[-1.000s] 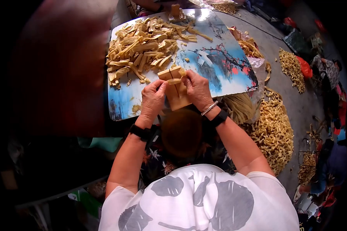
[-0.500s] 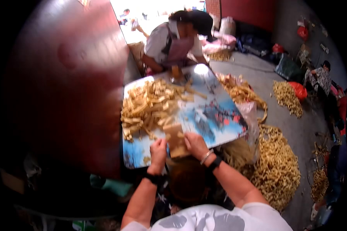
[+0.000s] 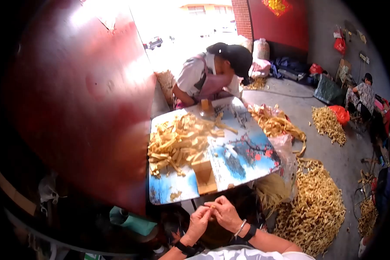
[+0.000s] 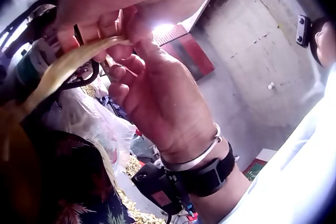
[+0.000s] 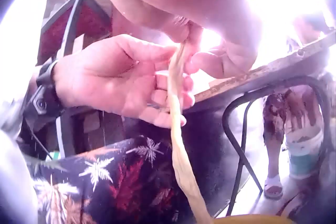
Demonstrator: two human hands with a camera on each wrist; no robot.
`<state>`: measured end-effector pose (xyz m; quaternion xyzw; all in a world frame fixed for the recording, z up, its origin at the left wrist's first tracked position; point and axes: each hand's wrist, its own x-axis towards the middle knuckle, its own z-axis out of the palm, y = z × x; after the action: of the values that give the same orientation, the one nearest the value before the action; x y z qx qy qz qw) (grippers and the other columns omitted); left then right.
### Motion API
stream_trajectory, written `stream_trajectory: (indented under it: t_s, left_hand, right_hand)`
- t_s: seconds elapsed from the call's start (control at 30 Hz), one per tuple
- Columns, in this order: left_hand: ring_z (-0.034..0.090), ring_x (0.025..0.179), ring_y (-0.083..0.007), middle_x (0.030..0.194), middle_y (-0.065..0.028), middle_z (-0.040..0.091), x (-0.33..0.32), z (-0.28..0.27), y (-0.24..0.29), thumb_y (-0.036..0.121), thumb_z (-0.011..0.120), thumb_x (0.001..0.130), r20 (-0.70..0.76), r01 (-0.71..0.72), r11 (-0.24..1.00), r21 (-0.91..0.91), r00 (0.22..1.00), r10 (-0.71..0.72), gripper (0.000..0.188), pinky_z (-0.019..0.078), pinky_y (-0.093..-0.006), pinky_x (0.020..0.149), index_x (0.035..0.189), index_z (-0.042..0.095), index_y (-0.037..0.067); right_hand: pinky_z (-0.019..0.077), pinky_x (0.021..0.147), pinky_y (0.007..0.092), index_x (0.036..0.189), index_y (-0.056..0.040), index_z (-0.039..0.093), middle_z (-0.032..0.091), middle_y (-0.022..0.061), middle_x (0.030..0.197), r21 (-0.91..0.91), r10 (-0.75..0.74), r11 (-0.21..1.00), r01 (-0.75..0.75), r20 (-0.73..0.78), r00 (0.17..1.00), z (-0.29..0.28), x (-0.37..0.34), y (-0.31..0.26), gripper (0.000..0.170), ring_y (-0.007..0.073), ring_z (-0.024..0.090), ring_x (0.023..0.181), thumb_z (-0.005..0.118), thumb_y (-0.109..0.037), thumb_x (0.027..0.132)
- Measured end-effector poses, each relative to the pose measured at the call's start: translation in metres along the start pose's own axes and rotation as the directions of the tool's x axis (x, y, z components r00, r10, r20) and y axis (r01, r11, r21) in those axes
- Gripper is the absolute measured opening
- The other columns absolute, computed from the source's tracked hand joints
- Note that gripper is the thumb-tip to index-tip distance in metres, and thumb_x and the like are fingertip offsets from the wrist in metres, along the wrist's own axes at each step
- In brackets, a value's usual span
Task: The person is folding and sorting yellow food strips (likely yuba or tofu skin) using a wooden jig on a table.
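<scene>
Here's the strip (image 5: 180,153), pale yellow, slender, softly creased, trailing down like ribbon! The left hand (image 3: 198,220) and right hand (image 3: 226,216) come together, both pinching its upper end, just off the glossy painted bench (image 3: 161,191), near a smooth, straight-edged wooden block (image 3: 205,178).

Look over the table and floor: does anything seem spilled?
The large yellowish heap lies on the floor right of the table, with no visible container; that could look spilled, though it may be deliberate.
</scene>
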<state>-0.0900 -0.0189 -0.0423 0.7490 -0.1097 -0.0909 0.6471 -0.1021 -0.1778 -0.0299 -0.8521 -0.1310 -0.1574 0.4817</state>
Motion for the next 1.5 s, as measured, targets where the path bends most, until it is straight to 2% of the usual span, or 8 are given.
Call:
stream_trajectory:
  t_s: [0.2,0.3,0.53,0.73,0.9,1.0,1.3,1.5]
  left_hand:
    - [0.054,0.060,-0.0093,0.070,0.0025,0.056,-0.025,-0.014,-0.039,0.044,0.050,0.101,0.504,0.676,0.338,-0.655,0.724,-0.472,0.035,0.0473,-0.0237,0.058,0.088,0.058,0.013]
    - [0.062,0.075,-0.0123,0.089,-0.0005,0.064,-0.028,0.000,-0.021,0.025,0.053,0.101,0.370,0.703,0.399,-0.589,0.674,-0.639,0.019,0.0520,-0.0291,0.066,0.098,0.062,0.009]
    - [0.061,0.074,-0.0124,0.090,-0.0068,0.066,-0.023,0.007,-0.031,-0.001,0.067,0.086,0.044,0.334,0.939,0.077,0.940,-0.338,0.018,0.0520,-0.0274,0.066,0.104,0.068,0.001]
    - [0.063,0.072,-0.0340,0.084,-0.0148,0.058,-0.024,0.017,-0.002,-0.011,0.061,0.079,0.317,-0.398,0.615,0.680,0.917,0.243,0.024,0.0523,-0.0359,0.064,0.099,0.064,0.003]
    - [0.064,0.074,-0.0351,0.088,-0.0145,0.059,-0.019,0.019,0.007,-0.009,0.062,0.080,0.247,-0.367,0.587,0.721,0.928,0.278,0.023,0.0534,-0.0386,0.064,0.100,0.064,0.004]
    - [0.064,0.074,-0.0346,0.087,-0.0142,0.059,-0.019,0.020,0.007,-0.009,0.062,0.080,0.200,-0.345,0.575,0.742,0.932,0.301,0.023,0.0536,-0.0383,0.064,0.100,0.065,0.003]
    - [0.064,0.080,-0.0321,0.092,-0.0154,0.059,-0.017,0.015,-0.008,-0.013,0.059,0.078,0.132,-0.311,0.713,0.628,0.946,0.297,0.031,0.0534,-0.0351,0.070,0.104,0.067,0.001]
    - [0.063,0.075,-0.0201,0.089,-0.0091,0.059,-0.019,0.013,-0.022,-0.005,0.059,0.089,0.008,-0.259,0.806,0.532,0.953,0.302,0.017,0.0515,-0.0292,0.064,0.104,0.064,0.001]
  right_hand:
    - [0.0510,0.065,0.0394,0.093,-0.0016,0.062,0.059,0.0157,0.084,0.170,-0.094,0.981,0.097,-0.022,0.995,0.008,-0.022,-0.018,0.007,0.0361,0.061,0.075,0.062,-0.005,0.088]
    - [0.0492,0.064,0.0416,0.090,-0.0014,0.057,0.059,0.0216,0.082,0.290,-0.101,0.954,0.078,0.065,0.993,0.019,-0.049,-0.020,0.005,0.0399,0.060,0.075,0.058,-0.006,0.090]
    - [0.0537,0.061,0.0341,0.097,-0.0018,0.060,0.065,0.0156,0.095,0.288,0.144,0.950,-0.116,-0.079,0.986,0.012,-0.063,0.006,0.011,0.0319,0.065,0.078,0.058,-0.012,0.095]
    - [0.0555,0.050,0.0262,0.099,-0.0046,0.059,0.068,0.0078,0.099,0.576,0.593,0.597,-0.558,0.152,0.791,0.023,-0.064,0.029,0.017,0.0170,0.067,0.077,0.053,-0.020,0.101]
    - [0.0563,0.055,0.0266,0.097,-0.0033,0.060,0.070,0.0072,0.088,0.414,0.736,0.460,-0.785,0.317,0.598,0.023,-0.049,0.019,0.021,0.0172,0.068,0.075,0.052,-0.022,0.100]
    - [0.0568,0.060,0.0280,0.099,-0.0009,0.062,0.070,0.0077,0.084,0.296,0.454,0.849,-0.437,0.011,0.891,0.037,-0.052,0.029,0.021,0.0172,0.069,0.076,0.054,-0.020,0.099]
    - [0.0555,0.076,0.0297,0.108,0.0020,0.063,0.070,0.0069,0.095,0.613,0.433,0.554,-0.563,0.366,0.824,0.028,-0.060,0.036,0.029,0.0133,0.067,0.084,0.053,-0.024,0.100]
    - [0.0561,0.073,0.0289,0.111,-0.0034,0.059,0.065,0.0035,0.103,0.744,0.428,-0.103,-0.660,0.632,0.646,0.018,-0.056,0.030,0.028,0.0131,0.067,0.092,0.047,-0.027,0.104]
